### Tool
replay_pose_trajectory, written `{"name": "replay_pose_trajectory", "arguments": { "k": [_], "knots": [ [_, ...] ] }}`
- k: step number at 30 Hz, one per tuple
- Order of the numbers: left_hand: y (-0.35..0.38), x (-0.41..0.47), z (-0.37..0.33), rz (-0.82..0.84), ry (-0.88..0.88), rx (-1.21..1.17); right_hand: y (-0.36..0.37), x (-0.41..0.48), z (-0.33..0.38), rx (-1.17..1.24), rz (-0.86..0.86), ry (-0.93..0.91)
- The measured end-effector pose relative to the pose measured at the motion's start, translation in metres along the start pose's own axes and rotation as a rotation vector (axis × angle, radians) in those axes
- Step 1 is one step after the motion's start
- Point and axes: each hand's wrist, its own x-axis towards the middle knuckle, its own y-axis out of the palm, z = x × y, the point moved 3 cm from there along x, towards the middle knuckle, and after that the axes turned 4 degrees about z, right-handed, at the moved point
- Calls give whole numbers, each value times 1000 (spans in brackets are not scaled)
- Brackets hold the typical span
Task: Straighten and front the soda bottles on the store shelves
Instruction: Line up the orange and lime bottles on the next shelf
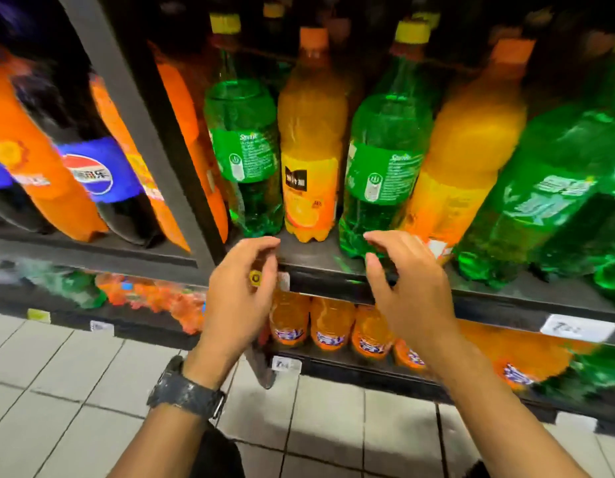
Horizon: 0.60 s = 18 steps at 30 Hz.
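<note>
large bottles [312, 132] on upper shelf [309, 260] | small bottles [331, 322] below

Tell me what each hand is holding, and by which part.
Nothing plainly. The left hand and right hand hover with loosely curled fingers before the shelf edge, gripping no bottle. A small yellow spot at the left fingers is unclear.
</note>
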Motion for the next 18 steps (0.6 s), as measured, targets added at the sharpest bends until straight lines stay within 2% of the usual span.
{"name": "replay_pose_trajectory", "arguments": {
  "k": [3,6,11,15,18],
  "knots": [
    [-5,11,-3,-90,55,-22,18,-2,-3,-26,33,-64],
    [-18,26,-16,-136,147,-14,35,-5,-7,-80,149,-67],
    [-52,75,-60,-195,421,211,45,-11,-2,-127,217,-108],
    [-76,125,-92,-248,445,339,12,20,38,28,-2,-222],
    [-90,167,-105,-178,316,502,-39,82,86,-69,-232,-390]
  ]
}}
